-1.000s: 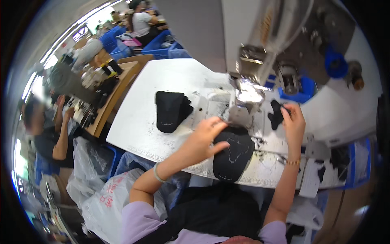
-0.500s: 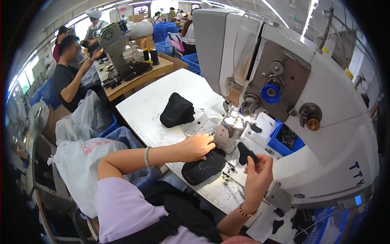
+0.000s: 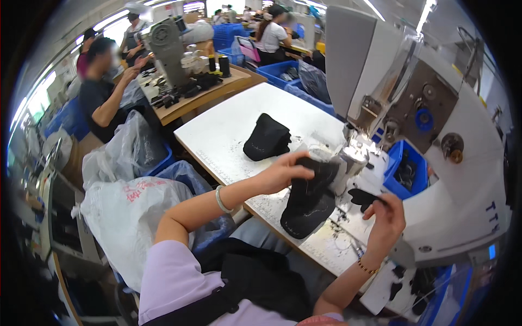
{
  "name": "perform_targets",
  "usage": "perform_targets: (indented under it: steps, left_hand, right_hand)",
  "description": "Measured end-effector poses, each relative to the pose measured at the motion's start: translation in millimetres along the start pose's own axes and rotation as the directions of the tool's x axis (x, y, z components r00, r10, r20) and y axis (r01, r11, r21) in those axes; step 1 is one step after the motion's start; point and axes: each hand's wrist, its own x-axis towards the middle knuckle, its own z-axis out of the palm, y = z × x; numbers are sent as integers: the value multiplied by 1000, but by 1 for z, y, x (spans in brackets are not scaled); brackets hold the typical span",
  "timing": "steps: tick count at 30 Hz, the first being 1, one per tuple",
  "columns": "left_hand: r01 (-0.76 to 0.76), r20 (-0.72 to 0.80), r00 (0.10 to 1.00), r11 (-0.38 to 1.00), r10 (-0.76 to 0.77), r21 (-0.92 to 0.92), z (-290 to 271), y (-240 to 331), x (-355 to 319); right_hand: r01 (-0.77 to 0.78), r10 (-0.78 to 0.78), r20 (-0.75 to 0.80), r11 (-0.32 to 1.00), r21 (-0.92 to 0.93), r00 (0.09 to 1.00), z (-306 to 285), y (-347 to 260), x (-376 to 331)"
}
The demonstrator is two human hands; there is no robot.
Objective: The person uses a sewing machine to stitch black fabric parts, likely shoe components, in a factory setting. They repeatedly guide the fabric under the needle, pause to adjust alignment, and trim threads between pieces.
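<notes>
My left hand (image 3: pixel 287 173) is closed on the edge of a black fabric piece (image 3: pixel 322 173), raised at a tilt close to the sewing head (image 3: pixel 354 155) of a white machine. Below it a second black piece (image 3: pixel 307 213), possibly part of a stack, lies on the white table (image 3: pixel 217 138) with pale stitch lines on top. Fingers of my right hand (image 3: pixel 387 217) pinch a small lobed black piece (image 3: pixel 362 198) to the right of the sewing head. A stack of black fabric pieces (image 3: pixel 266 138) rests farther back on the table.
A blue bin (image 3: pixel 405 169) with dark scraps sits behind my right hand. The machine's white body (image 3: pixel 451 217) rises on the right. Plastic bags (image 3: pixel 130 212) are piled at left. A person (image 3: pixel 100 89) works at another machine (image 3: pixel 166 51) beyond.
My left hand has gone from pressing on the black piece to holding one up off the table. My right hand still pinches the small piece, now turned sideways. The whole view has shifted.
</notes>
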Motion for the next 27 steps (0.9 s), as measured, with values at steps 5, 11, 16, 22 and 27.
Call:
perform_targets:
  steps: [5,11,16,22,27]
  left_hand:
    - [-119,-106,990,953,93,-279,8,19,-6]
    - [-70,-139,990,944,25,-322,13,9,-12]
    - [-58,24,998,991,61,-120,8,18,-11]
    - [-112,53,993,991,109,67,0,10,-3]
    - [-30,52,998,988,23,149,-3,9,7]
  right_hand:
    - [-221,194,166,960,169,967,54,-16,-13]
    - [-184,179,-47,971,-154,983,99,-3,-17]
    - [-123,102,-84,943,-308,991,107,1,-12]
    - [-185,172,-78,958,-218,982,105,9,-2]
    - [-287,278,-79,944,-161,957,96,18,7]
